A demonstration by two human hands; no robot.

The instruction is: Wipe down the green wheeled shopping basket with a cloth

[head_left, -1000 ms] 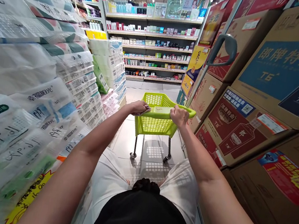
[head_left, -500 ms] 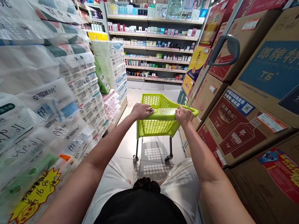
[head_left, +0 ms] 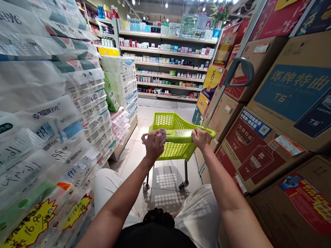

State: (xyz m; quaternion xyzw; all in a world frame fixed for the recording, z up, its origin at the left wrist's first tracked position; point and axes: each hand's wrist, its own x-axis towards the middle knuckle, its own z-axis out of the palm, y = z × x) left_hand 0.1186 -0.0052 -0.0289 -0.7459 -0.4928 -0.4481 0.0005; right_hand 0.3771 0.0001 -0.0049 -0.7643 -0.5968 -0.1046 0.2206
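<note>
A lime-green plastic shopping cart (head_left: 176, 153) with lattice sides stands in front of me on dark legs with casters. My right hand (head_left: 201, 139) is wrapped around the right part of its handle (head_left: 179, 133). At the left end of the handle, my left hand (head_left: 153, 145) is closed with the fingers bent up. A small, pale, crumpled thing (head_left: 163, 134), maybe a tissue or paper, shows in its fingers. Whether that hand still touches the handle I cannot tell.
Wrapped tissue packs (head_left: 85, 90) rise in stacks on the left. Cardboard cartons (head_left: 309, 88) line the right, with a grey-handled trolley (head_left: 239, 73) against them. Shelves of small boxes and bottles (head_left: 165, 61) stand ahead, beyond the tiled floor (head_left: 171, 107).
My left hand has turned up from its grip on the cart handle, and the pale crumpled thing now shows in it. My right hand stays on the handle. The view has tilted up to a lit sign.
</note>
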